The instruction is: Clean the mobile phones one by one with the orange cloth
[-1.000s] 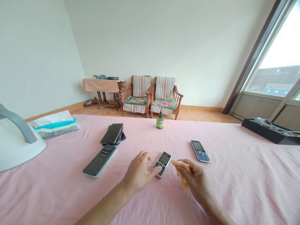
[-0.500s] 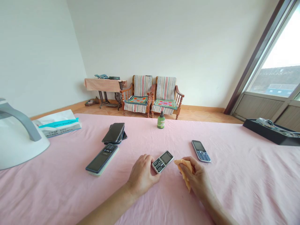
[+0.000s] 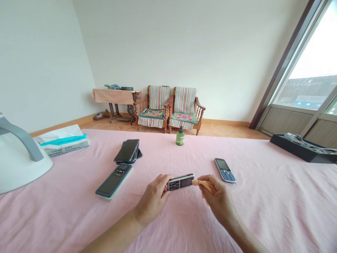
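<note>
My left hand (image 3: 154, 198) is closed on a small silver keypad phone (image 3: 180, 182), held up off the pink tablecloth (image 3: 263, 203) and turned sideways. My right hand (image 3: 217, 198) is pinched on an orange cloth (image 3: 200, 183) whose tip meets the phone's right end. A blue keypad phone (image 3: 225, 170) lies flat just beyond my right hand.
To the left lie a long dark phone on a pale case (image 3: 114, 176) and a stack of dark smartphones (image 3: 127, 151). A green bottle (image 3: 180, 136) stands at the far edge. A white lamp base (image 3: 18, 165), a white-and-teal package (image 3: 61, 140) and a black tray (image 3: 302, 147) sit at the sides.
My left hand took the silver phone from the cloth, lifted it and turned it sideways. My right hand brought the orange cloth up to its end.
</note>
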Motion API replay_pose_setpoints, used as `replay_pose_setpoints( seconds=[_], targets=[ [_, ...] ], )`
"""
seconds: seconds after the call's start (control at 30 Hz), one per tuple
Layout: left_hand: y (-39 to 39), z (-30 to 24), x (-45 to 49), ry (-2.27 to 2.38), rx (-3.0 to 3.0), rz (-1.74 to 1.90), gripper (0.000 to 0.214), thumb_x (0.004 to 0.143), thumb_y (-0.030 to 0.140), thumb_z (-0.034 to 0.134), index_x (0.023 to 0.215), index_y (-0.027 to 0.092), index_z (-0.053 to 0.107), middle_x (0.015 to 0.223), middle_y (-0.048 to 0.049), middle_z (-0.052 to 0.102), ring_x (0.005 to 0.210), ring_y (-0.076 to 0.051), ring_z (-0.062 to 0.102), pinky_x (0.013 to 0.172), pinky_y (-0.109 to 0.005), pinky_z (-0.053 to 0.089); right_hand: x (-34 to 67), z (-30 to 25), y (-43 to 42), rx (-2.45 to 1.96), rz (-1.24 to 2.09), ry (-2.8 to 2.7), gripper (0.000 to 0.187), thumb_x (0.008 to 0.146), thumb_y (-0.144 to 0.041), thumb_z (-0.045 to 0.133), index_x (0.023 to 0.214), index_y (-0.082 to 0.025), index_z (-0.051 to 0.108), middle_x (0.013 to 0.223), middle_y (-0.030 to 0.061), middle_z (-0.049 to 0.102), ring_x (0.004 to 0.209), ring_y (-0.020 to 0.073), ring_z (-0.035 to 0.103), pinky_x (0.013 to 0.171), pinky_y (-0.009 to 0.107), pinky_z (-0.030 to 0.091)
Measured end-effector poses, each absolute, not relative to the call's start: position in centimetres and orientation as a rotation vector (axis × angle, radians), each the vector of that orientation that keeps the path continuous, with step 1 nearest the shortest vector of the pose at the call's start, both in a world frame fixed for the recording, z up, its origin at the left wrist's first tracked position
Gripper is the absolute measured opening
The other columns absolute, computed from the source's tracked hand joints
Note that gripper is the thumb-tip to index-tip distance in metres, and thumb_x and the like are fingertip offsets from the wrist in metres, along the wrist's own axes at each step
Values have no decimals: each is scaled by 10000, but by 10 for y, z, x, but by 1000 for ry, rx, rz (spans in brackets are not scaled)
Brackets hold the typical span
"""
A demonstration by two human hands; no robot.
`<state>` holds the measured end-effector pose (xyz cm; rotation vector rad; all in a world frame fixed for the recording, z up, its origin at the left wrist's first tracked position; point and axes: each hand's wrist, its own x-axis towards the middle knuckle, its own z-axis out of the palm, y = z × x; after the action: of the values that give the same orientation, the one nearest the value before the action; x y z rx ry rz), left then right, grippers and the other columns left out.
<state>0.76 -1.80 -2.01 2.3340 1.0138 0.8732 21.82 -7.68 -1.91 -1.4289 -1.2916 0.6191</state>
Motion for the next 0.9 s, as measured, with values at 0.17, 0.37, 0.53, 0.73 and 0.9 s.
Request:
replay_pose_setpoints(
  seconds=[0.17,0.37,0.53,0.73,0.9],
  targets=[
    [-14,-21,5,930,2253,926,342,799,53,480,1079,237,547,937,-25,592,808,-165,571,743,-264,454,207,-2,-62,-1417,313,-1490,131,845,-287,533,836,-188,618,790,40,592,669,161,575,610,254,440],
    [-12,-20,4,830,2215,961,258,842,93,458,1017,213,605,926,-43,624,847,-170,589,765,-270,462,208,-15,-49,-1463,27,-1757,217,839,-76,440,894,-174,626,844,62,570,744,171,561,682,272,445],
    [-12,-21,6,890,2093,1001,243,781,88,530,972,196,635,878,-40,652,759,-156,597,706,-257,466,204,-22,-51,-1403,-52,-1807,243,832,-42,429,902,-175,621,823,66,567,769,182,556,692,278,459],
    [-10,-25,7,961,1863,961,148,752,201,629,882,154,681,782,-45,684,678,-159,593,615,-247,451,177,-24,-60,-1276,-4,-1853,312,823,-7,418,1003,-184,601,891,80,586,820,195,555,719,306,476],
    [-8,-25,8,978,1818,964,181,745,278,649,834,128,695,724,-52,671,631,-156,570,571,-244,424,160,-22,-66,-1200,50,-1968,285,872,-50,419,1040,-205,590,947,78,590,850,194,550,732,316,478]
  ],
)
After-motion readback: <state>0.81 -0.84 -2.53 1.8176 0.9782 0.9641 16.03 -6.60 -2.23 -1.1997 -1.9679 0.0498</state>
